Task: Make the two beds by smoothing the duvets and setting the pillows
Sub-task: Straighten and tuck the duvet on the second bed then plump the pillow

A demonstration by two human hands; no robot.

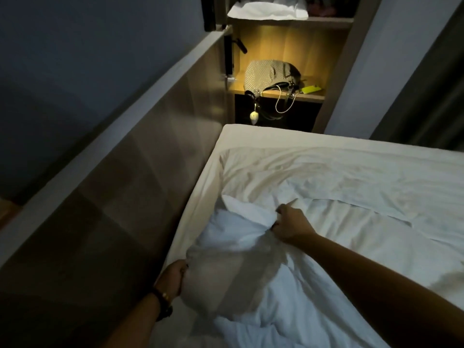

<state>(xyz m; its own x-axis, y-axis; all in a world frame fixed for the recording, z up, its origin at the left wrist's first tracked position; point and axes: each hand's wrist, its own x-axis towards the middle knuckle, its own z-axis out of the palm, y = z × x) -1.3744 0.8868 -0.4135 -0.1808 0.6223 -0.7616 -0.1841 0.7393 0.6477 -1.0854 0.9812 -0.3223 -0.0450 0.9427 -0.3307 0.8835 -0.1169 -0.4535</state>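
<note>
A white duvet lies rumpled over the bed, its near-left corner bunched into a thick fold. My left hand grips the lower edge of that bunched corner beside the headboard. My right hand is closed on a pinch of duvet fabric higher up on the same bunch. The bare sheet shows along the bed's left and far edges. A white pillow rests on a high shelf at the top of the view.
A long wooden headboard panel runs along the bed's left side. Beyond the bed a lit shelf niche holds a dotted handbag with a dangling cord and a yellow-green tag. A dark curtain hangs at right.
</note>
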